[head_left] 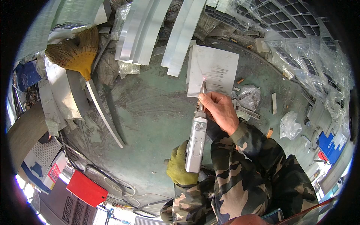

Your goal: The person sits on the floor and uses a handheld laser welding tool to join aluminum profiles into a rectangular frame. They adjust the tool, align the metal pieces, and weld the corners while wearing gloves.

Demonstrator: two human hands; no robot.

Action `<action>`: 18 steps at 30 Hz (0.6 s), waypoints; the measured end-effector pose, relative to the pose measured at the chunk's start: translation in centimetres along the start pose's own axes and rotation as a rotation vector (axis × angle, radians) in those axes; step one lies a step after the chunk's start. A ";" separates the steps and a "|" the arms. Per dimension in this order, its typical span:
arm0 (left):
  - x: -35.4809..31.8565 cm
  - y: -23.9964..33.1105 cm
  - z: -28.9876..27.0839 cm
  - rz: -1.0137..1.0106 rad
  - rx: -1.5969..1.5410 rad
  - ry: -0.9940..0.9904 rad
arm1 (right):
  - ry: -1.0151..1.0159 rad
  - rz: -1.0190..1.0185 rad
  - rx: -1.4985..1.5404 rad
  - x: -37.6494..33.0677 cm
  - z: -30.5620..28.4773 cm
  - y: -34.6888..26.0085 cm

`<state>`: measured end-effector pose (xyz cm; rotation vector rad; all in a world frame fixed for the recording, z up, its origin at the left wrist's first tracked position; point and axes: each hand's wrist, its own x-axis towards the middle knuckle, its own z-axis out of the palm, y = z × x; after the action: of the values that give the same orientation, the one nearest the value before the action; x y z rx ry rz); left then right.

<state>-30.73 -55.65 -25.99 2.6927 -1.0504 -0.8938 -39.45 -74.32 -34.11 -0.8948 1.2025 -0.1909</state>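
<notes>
A silver handheld laser welding gun (195, 144) with a boxy body points away from me. My left hand (182, 165), in a yellow-green glove, is closed around the rear of its body. My bare right hand (220, 111) grips the narrow front section, thumb along it, with its other fingers partly hidden. The tapered nozzle tip meets or hovers just above a pale metal sheet (215, 63); I cannot tell which. A small pinkish light spot shows on the sheet by the tip. Several short dark parallel lines mark the sheet's right part.
Long silver metal profiles (144, 32) lie beyond, left of the sheet. A broom (80, 56) rests on the green floor (150, 108) at left. Crumpled plastic (290, 125) and offcuts lie at right. Nearer left are a red panel (87, 188) and cables (108, 174).
</notes>
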 end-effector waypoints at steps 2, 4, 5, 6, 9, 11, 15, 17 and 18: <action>-0.1 0.3 0.0 -0.018 -0.033 -0.070 | 0.035 0.010 -0.011 -0.3 -0.5 -0.4; -0.1 0.2 0.0 -0.024 -0.025 -0.069 | 0.035 -0.002 -0.003 -0.1 -0.4 0.0; -0.1 0.2 0.0 -0.023 -0.024 -0.064 | 0.035 -0.007 0.000 0.0 -0.4 0.1; -0.1 0.2 0.0 -0.024 -0.024 -0.059 | 0.025 0.002 -0.001 0.0 -0.4 0.1; 0.0 0.1 0.1 -0.034 -0.016 -0.060 | 0.007 0.024 -0.008 0.0 -0.4 -0.1; 0.0 -0.1 0.2 -0.039 -0.006 -0.065 | 0.011 0.031 -0.018 -0.1 -0.3 -0.3; 0.0 0.0 0.2 -0.036 -0.005 -0.071 | 0.008 0.006 0.008 -0.1 -0.5 -0.4; 0.1 0.3 0.2 -0.027 -0.017 -0.081 | 0.026 0.003 0.048 -0.1 -0.8 0.0; 0.0 0.2 0.2 -0.033 -0.015 -0.077 | 0.011 0.040 0.099 -0.2 -0.6 -0.4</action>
<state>-30.94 -55.81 -26.07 2.6912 -1.0120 -1.0146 -39.93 -74.79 -33.75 -0.7843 1.2097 -0.2216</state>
